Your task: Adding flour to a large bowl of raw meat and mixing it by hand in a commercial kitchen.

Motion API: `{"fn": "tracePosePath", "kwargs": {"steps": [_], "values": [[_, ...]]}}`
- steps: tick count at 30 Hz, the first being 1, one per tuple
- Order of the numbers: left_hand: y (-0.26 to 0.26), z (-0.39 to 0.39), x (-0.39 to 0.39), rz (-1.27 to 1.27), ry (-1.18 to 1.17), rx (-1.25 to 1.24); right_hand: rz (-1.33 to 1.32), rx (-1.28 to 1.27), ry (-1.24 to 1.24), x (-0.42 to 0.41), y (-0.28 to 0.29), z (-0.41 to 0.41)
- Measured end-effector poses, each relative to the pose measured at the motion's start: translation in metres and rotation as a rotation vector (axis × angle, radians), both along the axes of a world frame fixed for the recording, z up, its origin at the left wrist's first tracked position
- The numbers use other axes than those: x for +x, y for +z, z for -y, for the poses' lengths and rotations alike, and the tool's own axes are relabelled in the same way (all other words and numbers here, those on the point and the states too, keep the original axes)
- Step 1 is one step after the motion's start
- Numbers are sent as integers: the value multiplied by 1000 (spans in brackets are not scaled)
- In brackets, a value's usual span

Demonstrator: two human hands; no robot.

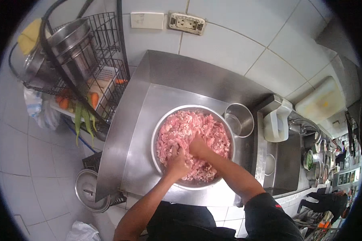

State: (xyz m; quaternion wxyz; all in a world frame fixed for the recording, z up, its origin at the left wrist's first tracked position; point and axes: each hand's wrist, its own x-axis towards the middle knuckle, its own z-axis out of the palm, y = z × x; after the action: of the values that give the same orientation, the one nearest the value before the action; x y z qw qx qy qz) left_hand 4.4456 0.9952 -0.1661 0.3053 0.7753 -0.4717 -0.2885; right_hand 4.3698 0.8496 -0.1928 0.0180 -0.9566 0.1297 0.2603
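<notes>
A wide round steel bowl [154, 162] rests on the stainless-steel worktop [138, 150], filled with raw pink meat [181, 123] in strips and pieces, speckled with pale bits. My left hand [178, 162] is in the near left part of the meat, its fingers curled around some of it. Close beside it, my right hand [199, 146] is pushed into the middle of the bowl. Its fingers are buried and hidden by the meat. An open steel pot [242, 120] stands against the bowl's right side.
Raised steel guards [199, 73] border the worktop at the back and left. A sink [286, 165] with a white plastic jug [276, 125] lies to the right. At left are a wire rack [104, 33] with pots and vegetables, and a metal lid [89, 186]. Another person [325, 200] is far right.
</notes>
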Motion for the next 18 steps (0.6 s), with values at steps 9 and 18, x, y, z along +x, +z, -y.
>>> {"fn": "tracePosePath", "kwargs": {"steps": [9,18], "values": [[21,-35,-24,73,176,31,399,462,-363,-13,116,12],[16,37,48,-1188,626,7,229,678,-701,57,64,128]]}}
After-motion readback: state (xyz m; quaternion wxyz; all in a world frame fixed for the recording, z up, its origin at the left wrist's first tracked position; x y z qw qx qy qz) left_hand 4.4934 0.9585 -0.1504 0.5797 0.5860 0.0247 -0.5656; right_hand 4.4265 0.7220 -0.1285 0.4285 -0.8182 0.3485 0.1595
